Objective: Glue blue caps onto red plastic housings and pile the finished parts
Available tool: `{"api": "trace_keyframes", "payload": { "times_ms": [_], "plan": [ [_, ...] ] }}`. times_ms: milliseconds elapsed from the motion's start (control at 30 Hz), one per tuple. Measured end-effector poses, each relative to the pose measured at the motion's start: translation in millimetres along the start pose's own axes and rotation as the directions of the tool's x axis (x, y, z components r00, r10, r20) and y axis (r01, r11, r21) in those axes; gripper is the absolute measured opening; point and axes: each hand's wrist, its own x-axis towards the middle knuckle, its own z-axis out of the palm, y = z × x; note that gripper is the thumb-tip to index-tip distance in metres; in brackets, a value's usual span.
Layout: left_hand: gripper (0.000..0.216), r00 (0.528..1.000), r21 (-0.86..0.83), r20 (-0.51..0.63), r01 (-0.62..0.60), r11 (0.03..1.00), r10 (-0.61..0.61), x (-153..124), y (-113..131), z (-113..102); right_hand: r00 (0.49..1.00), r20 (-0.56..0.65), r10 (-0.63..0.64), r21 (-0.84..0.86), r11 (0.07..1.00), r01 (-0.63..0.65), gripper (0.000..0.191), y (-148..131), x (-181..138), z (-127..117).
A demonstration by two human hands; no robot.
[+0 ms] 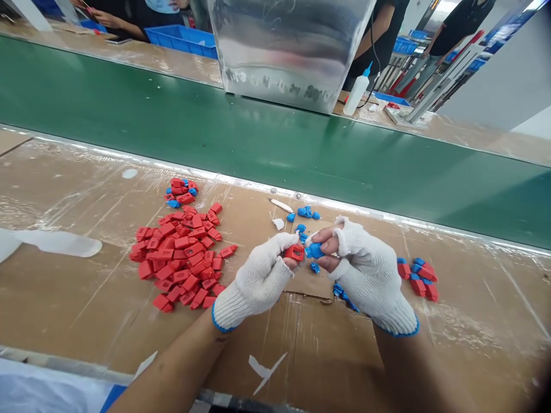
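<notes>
Worktop (107, 321) brown, scuffed, glossy; smooth green band (129, 132) behind, shiny metal housing (293, 51) at its far edge. Left fingers (291, 264), past white knit glove (258, 275), clamp hollow red block (294, 252); right fingers (330, 245) pinch blue piece (314, 250) just beside it. Angular red pieces (185, 258) heaped left.

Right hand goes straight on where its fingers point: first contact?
Likely the red piece in the left hand; the blue piece at the right hand's fingertips would reach it first. They look very close, but depth is unclear from one view.
</notes>
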Motion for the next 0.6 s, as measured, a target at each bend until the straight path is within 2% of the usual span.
{"api": "trace_keyframes", "payload": {
  "times_ms": [200,467,600],
  "plan": [
    [0.04,0.997,-0.035,0.064,0.04,0.999,-0.038,-9.4,-9.7,1.9,1.0,0.024,-0.015,-0.034,0.999,0.016,0.017,-2.2,0.7,3.3],
    [0.034,0.993,-0.068,0.112,0.039,0.997,-0.031,-7.8,-3.4,-1.2,0.988,0.071,-0.136,-0.115,0.983,0.143,0.024,-2.3,1.5,0.0],
    [0.035,0.991,-0.059,0.124,0.062,0.996,-0.054,-5.5,-1.4,-0.9,0.982,0.125,-0.145,-0.148,0.975,0.163,0.027,-2.7,1.8,-2.9]
  ]
}}
